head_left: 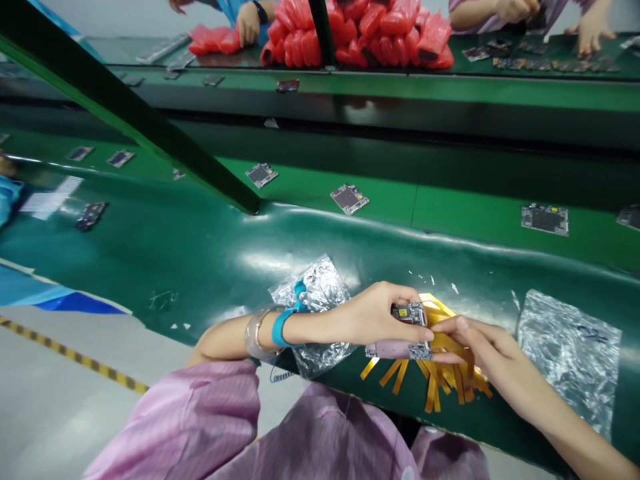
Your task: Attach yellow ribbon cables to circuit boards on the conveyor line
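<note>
My left hand (383,312), a blue strap on its wrist, is closed around a circuit board (387,350); its fingers cover the middle, so I cannot tell if this is one board or two. A yellow component (403,312) shows near the upper edge. From the right, my right hand (475,340) meets the board's right edge, fingers pinched around a yellow tape strip (453,345). Below and behind both hands, a bunch of yellow strips (435,387) fans out at the table's front edge.
Silvery bags lie left (325,287) and right (570,360) of my hands. Several boards, one a near board (350,199), rest on the green strip (445,207) beyond. A green post (165,127) slants across the left. Co-workers' hands (249,25) and red wrapped bundles (360,33) are opposite.
</note>
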Tool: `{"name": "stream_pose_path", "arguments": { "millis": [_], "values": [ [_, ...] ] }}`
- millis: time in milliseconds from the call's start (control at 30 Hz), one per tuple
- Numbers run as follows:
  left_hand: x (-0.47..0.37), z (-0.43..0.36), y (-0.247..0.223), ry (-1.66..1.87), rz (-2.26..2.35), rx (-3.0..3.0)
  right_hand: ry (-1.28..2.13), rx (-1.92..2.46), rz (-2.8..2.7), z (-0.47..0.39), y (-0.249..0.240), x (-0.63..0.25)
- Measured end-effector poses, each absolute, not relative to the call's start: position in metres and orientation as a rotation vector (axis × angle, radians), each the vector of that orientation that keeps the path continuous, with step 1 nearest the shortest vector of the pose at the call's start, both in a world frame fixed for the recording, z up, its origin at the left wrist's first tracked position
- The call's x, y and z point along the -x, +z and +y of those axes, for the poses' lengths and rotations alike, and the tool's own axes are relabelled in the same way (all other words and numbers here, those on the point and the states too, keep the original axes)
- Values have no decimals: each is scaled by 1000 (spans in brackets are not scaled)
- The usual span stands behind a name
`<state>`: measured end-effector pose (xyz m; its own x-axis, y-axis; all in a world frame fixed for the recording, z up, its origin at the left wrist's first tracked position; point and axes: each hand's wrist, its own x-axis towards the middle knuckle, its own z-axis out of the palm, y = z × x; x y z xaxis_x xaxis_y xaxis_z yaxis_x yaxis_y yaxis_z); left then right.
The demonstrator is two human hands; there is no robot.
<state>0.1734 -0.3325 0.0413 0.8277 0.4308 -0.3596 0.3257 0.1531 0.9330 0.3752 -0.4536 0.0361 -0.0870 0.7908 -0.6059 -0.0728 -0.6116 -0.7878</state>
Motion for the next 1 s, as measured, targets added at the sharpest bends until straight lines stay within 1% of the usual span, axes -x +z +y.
{"name": "stream_pose_path", "arguments": {
  "millis": [133,267,367,467,600,700,767,867,1000],
  "values": [
    [-176,-326,32,104,712,-1562,1736,1462,-912,-443,30,-369],
    [-172,-302,26,270,877,-1664,1557,1493,-985,-411,20,-374],
    [-161,-282,29,471,981,-1823,1337,1542,-972,-368,19,-402],
    [-150,-269,32,558,1007,-1941,1048,1622,-926,-331,18,-443],
    [-135,-248,27,492,1033,-2136,626,1756,-855,-321,2,-484],
    [-119,-214,15,428,1073,-2317,442,1813,-798,-339,-19,-496],
    [-106,-186,7,414,1134,-2359,432,1830,-814,-356,-30,-496],
    [-94,-148,-1,376,1226,-2414,527,1840,-912,-382,-37,-486],
    [-111,-121,-11,251,1139,-2493,715,1822,-1137,-407,-31,-454]
  ]
}}
